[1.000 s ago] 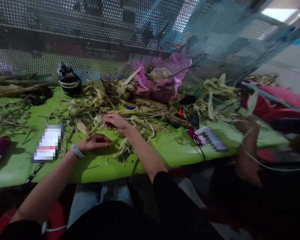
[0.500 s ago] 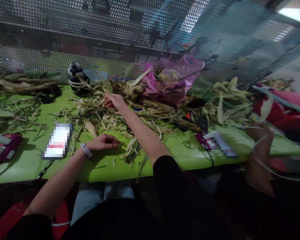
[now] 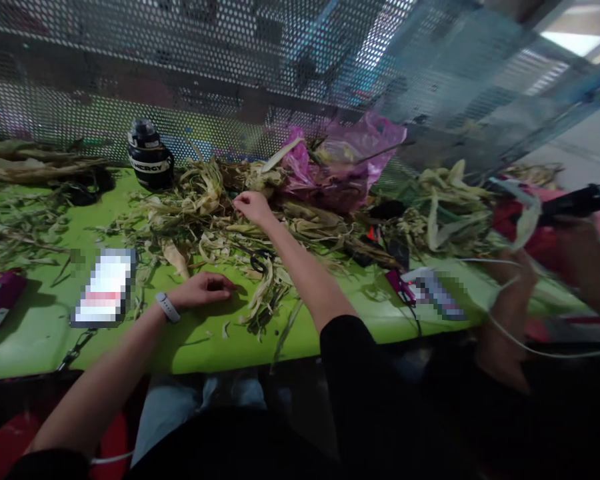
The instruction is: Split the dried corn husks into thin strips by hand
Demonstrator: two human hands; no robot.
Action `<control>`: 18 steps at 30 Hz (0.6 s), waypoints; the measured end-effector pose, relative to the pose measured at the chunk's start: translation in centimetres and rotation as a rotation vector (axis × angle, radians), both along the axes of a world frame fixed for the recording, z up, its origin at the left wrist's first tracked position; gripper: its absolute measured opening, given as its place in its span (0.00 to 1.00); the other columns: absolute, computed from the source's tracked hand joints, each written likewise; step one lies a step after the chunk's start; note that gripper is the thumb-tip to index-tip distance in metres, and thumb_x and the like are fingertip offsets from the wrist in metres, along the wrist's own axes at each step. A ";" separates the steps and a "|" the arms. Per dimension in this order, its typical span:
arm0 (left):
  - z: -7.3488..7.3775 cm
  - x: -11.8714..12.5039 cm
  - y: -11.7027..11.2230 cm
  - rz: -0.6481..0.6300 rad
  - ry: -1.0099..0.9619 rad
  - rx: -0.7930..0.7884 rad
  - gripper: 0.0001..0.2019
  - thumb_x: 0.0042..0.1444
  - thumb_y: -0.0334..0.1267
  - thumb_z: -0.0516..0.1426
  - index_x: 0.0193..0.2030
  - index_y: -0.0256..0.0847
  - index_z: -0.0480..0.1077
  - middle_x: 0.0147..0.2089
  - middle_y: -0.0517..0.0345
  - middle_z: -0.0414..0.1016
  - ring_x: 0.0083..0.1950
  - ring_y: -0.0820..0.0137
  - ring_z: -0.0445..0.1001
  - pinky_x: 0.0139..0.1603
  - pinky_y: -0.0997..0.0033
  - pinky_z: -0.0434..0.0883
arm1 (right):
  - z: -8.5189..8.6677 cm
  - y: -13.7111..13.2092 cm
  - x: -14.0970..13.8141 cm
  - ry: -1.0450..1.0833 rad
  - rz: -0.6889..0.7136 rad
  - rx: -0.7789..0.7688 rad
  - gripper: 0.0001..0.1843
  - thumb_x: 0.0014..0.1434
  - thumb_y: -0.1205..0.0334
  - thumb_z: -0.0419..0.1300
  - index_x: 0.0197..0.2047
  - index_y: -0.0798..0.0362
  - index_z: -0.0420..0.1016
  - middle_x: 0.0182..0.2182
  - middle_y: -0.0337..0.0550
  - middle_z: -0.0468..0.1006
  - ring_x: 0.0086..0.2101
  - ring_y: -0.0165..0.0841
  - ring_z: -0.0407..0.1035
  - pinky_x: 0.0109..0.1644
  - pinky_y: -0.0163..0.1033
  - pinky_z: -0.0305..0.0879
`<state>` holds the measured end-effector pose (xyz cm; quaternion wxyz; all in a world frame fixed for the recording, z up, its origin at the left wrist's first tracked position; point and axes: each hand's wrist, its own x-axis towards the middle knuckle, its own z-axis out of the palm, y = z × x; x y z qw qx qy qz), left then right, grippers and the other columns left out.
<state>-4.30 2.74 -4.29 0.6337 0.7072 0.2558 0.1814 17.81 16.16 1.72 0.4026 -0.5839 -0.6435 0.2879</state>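
My left hand (image 3: 206, 289), with a pale band on its wrist, rests on the green tabletop; its fingers are loosely bent with a gap to the thumb, and nothing is in them. Over the back of a heap of dry corn husks (image 3: 190, 217) reaches my right hand (image 3: 253, 205). Its thumb and fingertips are pinched together, and what they hold, if anything, is too small to make out. Between my hands lies a small bunch of husk strips (image 3: 270, 287), with what look like black scissor handles (image 3: 261, 261) at its upper end.
A black bottle (image 3: 151, 157) and a pink plastic bag (image 3: 353, 163) stand by the perforated metal screen (image 3: 220, 60). A phone (image 3: 107, 287) lies on the green table (image 3: 190, 350) at left. At right, another person's arm (image 3: 507, 320) is near a white cable (image 3: 510, 333).
My right hand has drawn back and to the right across the husk heap, its fingers now pinched. My left hand stays on the tabletop. A dark object has appeared at far right.
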 end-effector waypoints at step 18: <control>0.1 0.3 0.2 0.007 0.040 0.020 0.16 0.54 0.46 0.65 0.45 0.38 0.79 0.42 0.49 0.83 0.41 0.65 0.79 0.44 0.69 0.74 | 1.7 -4.9 8.9 -0.932 0.143 -0.031 0.11 0.55 0.60 0.67 0.41 0.54 0.81 0.42 0.50 0.82 0.41 0.39 0.72 0.39 0.36 0.56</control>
